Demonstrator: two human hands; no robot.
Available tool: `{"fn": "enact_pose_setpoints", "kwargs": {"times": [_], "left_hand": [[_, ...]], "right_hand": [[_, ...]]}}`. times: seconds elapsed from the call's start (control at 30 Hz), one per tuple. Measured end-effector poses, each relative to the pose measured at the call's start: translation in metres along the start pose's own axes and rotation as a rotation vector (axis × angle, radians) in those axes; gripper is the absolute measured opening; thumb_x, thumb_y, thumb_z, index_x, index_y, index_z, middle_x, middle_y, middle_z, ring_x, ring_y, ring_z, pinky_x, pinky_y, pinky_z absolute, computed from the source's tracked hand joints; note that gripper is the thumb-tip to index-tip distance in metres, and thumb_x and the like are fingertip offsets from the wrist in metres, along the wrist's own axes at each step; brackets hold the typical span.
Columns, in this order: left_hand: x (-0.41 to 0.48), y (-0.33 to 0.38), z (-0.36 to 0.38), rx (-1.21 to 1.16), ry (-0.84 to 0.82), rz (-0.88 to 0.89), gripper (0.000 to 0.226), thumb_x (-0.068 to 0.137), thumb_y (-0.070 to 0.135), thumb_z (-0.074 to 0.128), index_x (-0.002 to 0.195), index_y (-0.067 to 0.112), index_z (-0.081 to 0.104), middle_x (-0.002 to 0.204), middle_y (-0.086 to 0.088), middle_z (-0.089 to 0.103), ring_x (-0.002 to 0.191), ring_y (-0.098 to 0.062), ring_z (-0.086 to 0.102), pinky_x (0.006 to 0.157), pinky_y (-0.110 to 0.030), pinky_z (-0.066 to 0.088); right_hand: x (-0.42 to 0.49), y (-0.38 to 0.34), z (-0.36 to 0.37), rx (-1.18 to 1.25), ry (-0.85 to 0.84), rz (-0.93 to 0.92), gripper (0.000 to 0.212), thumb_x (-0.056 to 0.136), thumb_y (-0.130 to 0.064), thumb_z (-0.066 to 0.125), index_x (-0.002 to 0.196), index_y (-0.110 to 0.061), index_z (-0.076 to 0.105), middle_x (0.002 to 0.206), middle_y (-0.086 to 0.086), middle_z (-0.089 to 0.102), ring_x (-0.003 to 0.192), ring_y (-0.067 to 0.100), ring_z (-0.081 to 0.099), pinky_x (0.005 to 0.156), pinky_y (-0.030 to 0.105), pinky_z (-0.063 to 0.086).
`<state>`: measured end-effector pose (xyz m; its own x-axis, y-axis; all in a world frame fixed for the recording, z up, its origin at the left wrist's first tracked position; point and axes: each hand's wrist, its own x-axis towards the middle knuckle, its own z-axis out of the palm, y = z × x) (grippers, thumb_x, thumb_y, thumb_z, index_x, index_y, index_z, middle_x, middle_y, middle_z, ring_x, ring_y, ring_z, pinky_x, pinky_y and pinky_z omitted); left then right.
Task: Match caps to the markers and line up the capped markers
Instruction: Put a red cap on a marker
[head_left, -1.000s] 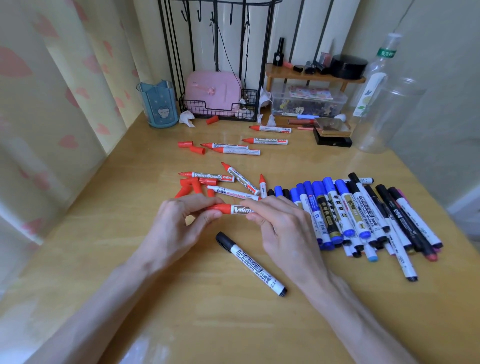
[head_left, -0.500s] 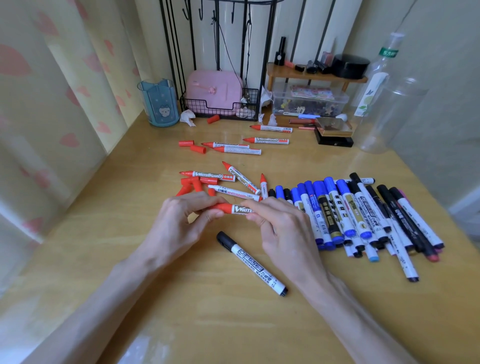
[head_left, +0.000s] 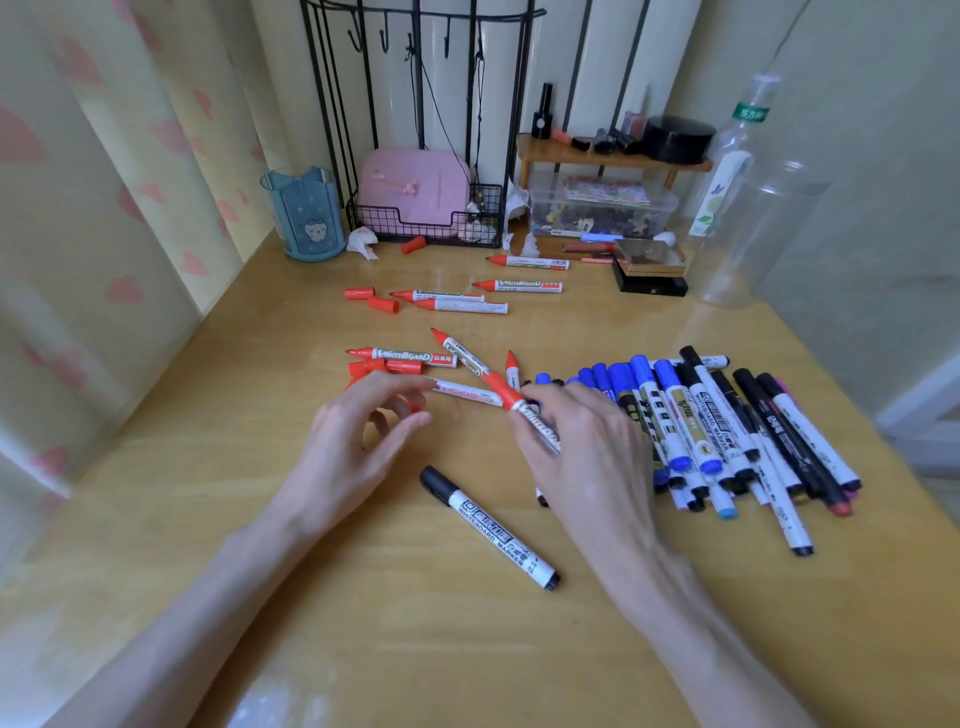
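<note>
My right hand (head_left: 582, 447) grips a red capped whiteboard marker (head_left: 514, 402), its cap pointing up and to the left. My left hand (head_left: 353, 441) hovers just left of it with loosely spread fingers and holds nothing. Behind my hands lie several uncapped red markers (head_left: 405, 356) and loose red caps (head_left: 400, 367). More uncapped red markers (head_left: 467, 305) and caps (head_left: 358, 293) lie farther back. A row of capped blue and black markers (head_left: 696, 421) lies at the right. One black capped marker (head_left: 488, 527) lies alone in front of my hands.
At the back of the wooden desk (head_left: 363, 623) stand a blue cup (head_left: 306, 213), a black wire rack (head_left: 426, 228) with a pink case, a clear storage box (head_left: 602, 208), a small wooden shelf (head_left: 608, 156) and clear plastic bottles (head_left: 748, 208).
My left hand has let go of the red marker and opened. My right hand has turned the capped marker from level to slanting and drawn it to the right.
</note>
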<state>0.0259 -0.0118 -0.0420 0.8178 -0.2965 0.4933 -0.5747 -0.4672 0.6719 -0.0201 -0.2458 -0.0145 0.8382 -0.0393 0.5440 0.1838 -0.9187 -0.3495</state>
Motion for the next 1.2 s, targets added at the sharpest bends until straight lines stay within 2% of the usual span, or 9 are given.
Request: {"fn": "enact_pose_setpoints", "kwargs": {"times": [0.13,0.27,0.43,0.53,0.73,0.9,1.0,1.13,1.2], "left_hand": [[-0.001,-0.004,0.003,0.034,-0.001,0.016,0.020,0.100,0.020,0.063,0.119,0.023,0.070,0.104,0.010,0.068,0.091,-0.017,0.067,0.077,-0.033,0.053],[-0.002,-0.003,0.007,0.059,-0.008,0.015,0.021,0.100,0.020,0.061,0.119,0.023,0.071,0.104,0.010,0.068,0.093,-0.017,0.067,0.076,-0.035,0.054],[-0.003,-0.003,0.004,0.060,-0.002,0.004,0.021,0.101,0.020,0.060,0.117,0.024,0.072,0.104,0.009,0.068,0.093,-0.018,0.067,0.077,-0.035,0.054],[-0.003,-0.003,0.003,0.057,0.008,0.002,0.021,0.101,0.019,0.059,0.116,0.025,0.072,0.104,0.008,0.069,0.094,-0.019,0.067,0.077,-0.035,0.053],[-0.002,-0.006,0.003,0.071,0.026,-0.020,0.019,0.100,0.021,0.059,0.114,0.025,0.071,0.104,0.010,0.070,0.093,-0.017,0.068,0.077,-0.034,0.054],[0.000,-0.012,-0.005,0.134,0.118,-0.061,0.020,0.096,0.021,0.066,0.114,0.027,0.073,0.095,0.013,0.067,0.087,-0.008,0.062,0.074,-0.029,0.050],[0.001,-0.022,-0.015,0.260,0.169,-0.120,0.024,0.091,0.019,0.078,0.113,0.027,0.072,0.096,0.010,0.063,0.086,-0.011,0.058,0.075,-0.034,0.049],[0.000,-0.033,-0.021,0.350,0.128,-0.212,0.032,0.081,0.030,0.087,0.107,0.029,0.068,0.100,0.009,0.059,0.092,-0.017,0.056,0.078,-0.039,0.050],[-0.001,-0.035,-0.020,0.361,0.090,-0.205,0.032,0.080,0.035,0.088,0.105,0.033,0.068,0.101,0.009,0.056,0.094,-0.019,0.054,0.079,-0.036,0.047]], "right_hand": [[0.009,0.011,-0.004,-0.105,-0.034,0.163,0.021,0.096,-0.041,0.061,0.108,-0.025,0.065,0.077,-0.005,0.071,0.077,0.028,0.066,0.054,0.035,0.036],[0.020,0.020,-0.006,-0.290,-0.028,0.196,0.021,0.095,-0.038,0.064,0.100,-0.018,0.062,0.074,0.001,0.065,0.079,0.028,0.061,0.055,0.034,0.030],[0.020,0.027,0.008,-0.366,-0.039,0.148,0.024,0.087,-0.029,0.074,0.104,-0.014,0.067,0.089,0.008,0.067,0.090,0.031,0.057,0.071,0.040,0.045],[0.019,0.030,0.011,-0.361,-0.006,0.108,0.024,0.086,-0.026,0.074,0.105,-0.014,0.068,0.091,0.009,0.065,0.091,0.032,0.055,0.077,0.043,0.047],[0.022,0.021,0.024,-0.203,-0.035,0.025,0.019,0.088,-0.038,0.072,0.099,-0.022,0.071,0.090,0.002,0.060,0.092,0.028,0.050,0.080,0.043,0.046],[0.023,0.009,0.039,-0.248,-0.122,0.022,0.029,0.080,-0.045,0.077,0.096,-0.023,0.071,0.096,0.002,0.059,0.097,0.028,0.049,0.087,0.041,0.046],[0.023,0.007,0.040,-0.279,-0.119,0.034,0.031,0.079,-0.046,0.076,0.099,-0.023,0.070,0.099,0.002,0.056,0.099,0.027,0.047,0.088,0.040,0.046],[0.027,0.007,0.044,-0.251,-0.142,-0.075,0.029,0.081,-0.043,0.075,0.108,-0.031,0.073,0.107,0.001,0.053,0.103,0.028,0.046,0.082,0.041,0.042],[0.031,0.004,0.047,-0.240,-0.148,-0.100,0.023,0.081,-0.042,0.078,0.102,-0.032,0.074,0.108,0.000,0.053,0.104,0.026,0.044,0.077,0.037,0.037]]}}
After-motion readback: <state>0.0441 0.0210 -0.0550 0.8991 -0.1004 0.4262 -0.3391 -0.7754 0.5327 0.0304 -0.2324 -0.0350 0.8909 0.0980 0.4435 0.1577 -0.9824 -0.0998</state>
